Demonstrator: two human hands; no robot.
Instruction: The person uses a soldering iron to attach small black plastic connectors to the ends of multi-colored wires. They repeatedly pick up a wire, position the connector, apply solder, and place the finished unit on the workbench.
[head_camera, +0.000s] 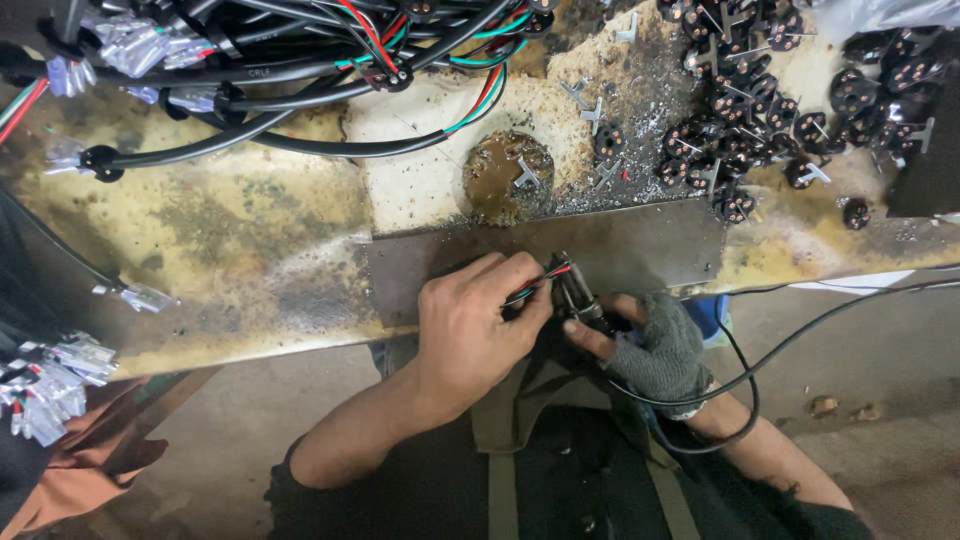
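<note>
Head view is showing the bare left hand (468, 330) pinching thin red and black wires (535, 285) at the near edge of the dark metal plate (640, 250). Just right, the gloved right hand (655, 350) is gripping a small dark tool (575, 295). Beyond the plate's far edge, black round connectors (760, 110) are crowding the bench (230, 240).

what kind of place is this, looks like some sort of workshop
Most likely a small electrical assembly or soldering workshop. The workbench is stained and scorched, bundles of black cable with coloured wires lie across it, and a heap of small black round connectors sits at its far right.
</note>
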